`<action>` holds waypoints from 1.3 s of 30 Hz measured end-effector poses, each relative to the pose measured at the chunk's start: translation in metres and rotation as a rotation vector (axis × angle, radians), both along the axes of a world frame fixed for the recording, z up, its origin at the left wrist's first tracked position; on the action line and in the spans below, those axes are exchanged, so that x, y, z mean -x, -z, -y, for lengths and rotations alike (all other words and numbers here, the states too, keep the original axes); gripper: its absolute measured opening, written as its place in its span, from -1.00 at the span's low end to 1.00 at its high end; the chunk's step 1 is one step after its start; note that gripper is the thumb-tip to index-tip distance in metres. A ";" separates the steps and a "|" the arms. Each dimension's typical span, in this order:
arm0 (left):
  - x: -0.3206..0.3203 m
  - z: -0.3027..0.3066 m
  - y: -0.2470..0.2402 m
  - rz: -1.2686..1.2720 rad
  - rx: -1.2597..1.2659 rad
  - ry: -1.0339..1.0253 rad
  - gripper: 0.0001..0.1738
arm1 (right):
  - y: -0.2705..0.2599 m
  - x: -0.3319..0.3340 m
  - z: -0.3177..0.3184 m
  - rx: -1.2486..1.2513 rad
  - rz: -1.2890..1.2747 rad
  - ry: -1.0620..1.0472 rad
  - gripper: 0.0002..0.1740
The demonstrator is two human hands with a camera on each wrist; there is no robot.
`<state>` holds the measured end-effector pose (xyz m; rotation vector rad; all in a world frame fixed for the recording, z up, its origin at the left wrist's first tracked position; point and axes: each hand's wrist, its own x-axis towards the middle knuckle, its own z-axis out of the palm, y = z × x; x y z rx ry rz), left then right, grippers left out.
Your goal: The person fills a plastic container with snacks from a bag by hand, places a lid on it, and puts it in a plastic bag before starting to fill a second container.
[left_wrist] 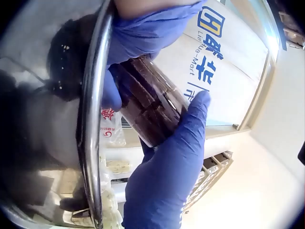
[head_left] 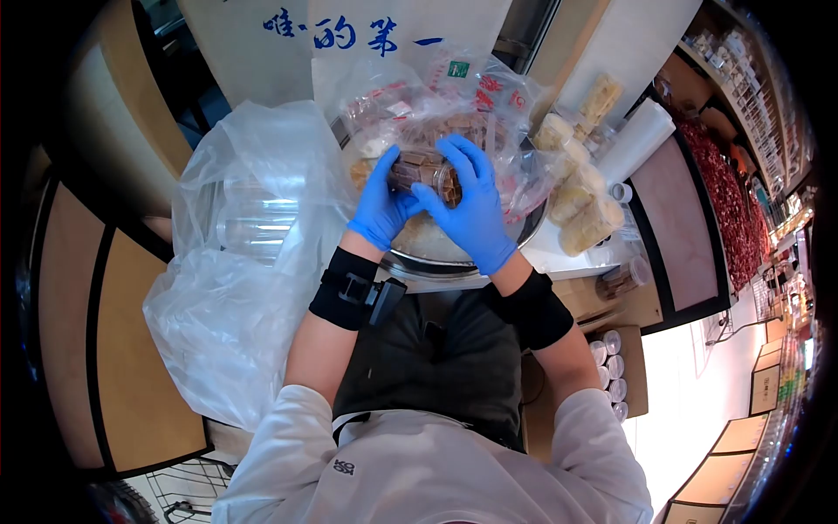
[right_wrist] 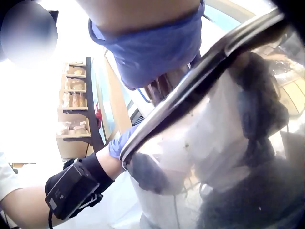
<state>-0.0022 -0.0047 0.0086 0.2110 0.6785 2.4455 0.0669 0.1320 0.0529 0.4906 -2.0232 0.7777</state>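
Both hands wear blue gloves and hold a clear plastic jar [head_left: 417, 166] filled with brown blocky pieces, tilted on its side above a round metal basin [head_left: 436, 269]. My left hand [head_left: 382, 208] grips one end of the jar. The fingers and thumb of my right hand [head_left: 478, 205] curl around the other end. From the left wrist, the jar [left_wrist: 152, 107] shows its dark pieces stacked against the wall, between the left hand [left_wrist: 147, 36] and the right hand [left_wrist: 164, 176]. The basin's shiny rim [right_wrist: 176, 90] covers most of the jar in the right wrist view.
Printed clear plastic bags [head_left: 489, 87] spread over the basin's far side. On the left, a large translucent bag [head_left: 218, 341] contains clear jars. Jars of pale yellow food [head_left: 589, 225] and a plastic roll [head_left: 642, 135] stand right. Below sits a box of small lidded containers [head_left: 615, 365].
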 end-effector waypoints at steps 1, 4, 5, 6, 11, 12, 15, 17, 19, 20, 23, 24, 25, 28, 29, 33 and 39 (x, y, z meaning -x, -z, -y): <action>0.001 -0.001 0.002 -0.003 -0.002 -0.002 -0.45 | 0.003 0.005 -0.002 -0.024 0.044 0.035 -0.35; -0.002 -0.002 0.004 0.032 0.031 -0.038 -0.29 | 0.002 0.007 -0.013 0.014 0.012 0.067 -0.46; -0.003 -0.003 0.003 0.134 0.116 -0.110 -0.19 | 0.002 0.006 -0.014 0.010 0.012 0.062 -0.46; -0.004 -0.005 0.003 0.238 0.201 -0.178 -0.09 | 0.003 0.003 -0.015 -0.007 -0.043 0.089 -0.50; -0.002 -0.005 0.011 0.166 0.207 -0.134 -0.02 | 0.006 0.000 -0.024 -0.008 -0.083 0.091 -0.58; -0.003 -0.005 0.006 0.172 0.213 -0.148 -0.09 | 0.009 0.004 -0.025 0.042 -0.124 0.098 -0.58; -0.011 -0.004 -0.003 0.163 0.212 -0.099 -0.08 | 0.021 -0.004 -0.026 0.066 -0.138 0.116 -0.57; -0.007 -0.005 -0.008 0.138 0.167 -0.050 -0.15 | 0.018 0.003 -0.028 0.020 -0.148 0.099 -0.56; -0.012 -0.002 -0.011 0.131 0.139 0.013 -0.21 | 0.020 0.003 -0.023 -0.017 -0.069 0.042 -0.54; -0.012 0.000 -0.015 0.080 0.137 0.024 -0.31 | 0.017 0.006 -0.021 -0.020 -0.076 0.036 -0.54; -0.009 -0.006 -0.003 0.011 0.142 -0.040 -0.45 | 0.008 -0.006 -0.011 -0.081 0.108 -0.087 -0.51; -0.008 -0.008 -0.005 -0.025 0.141 -0.123 -0.50 | 0.001 -0.010 -0.009 -0.123 0.112 -0.141 -0.51; -0.008 -0.008 -0.005 -0.026 0.141 -0.123 -0.50 | -0.002 -0.012 -0.008 -0.165 0.117 -0.196 -0.50; -0.008 -0.005 -0.007 0.064 0.163 -0.093 -0.50 | -0.002 0.003 -0.034 0.173 -0.011 -0.138 -0.56; -0.005 -0.006 -0.004 0.090 0.156 -0.087 -0.52 | 0.001 0.015 -0.050 0.325 0.005 -0.064 -0.60; -0.014 -0.006 -0.015 0.128 0.172 -0.147 -0.56 | -0.002 0.034 -0.115 0.230 0.387 0.334 -0.72; -0.006 -0.007 -0.006 0.109 0.204 -0.147 -0.55 | 0.066 0.042 -0.116 -0.260 0.495 0.255 -0.74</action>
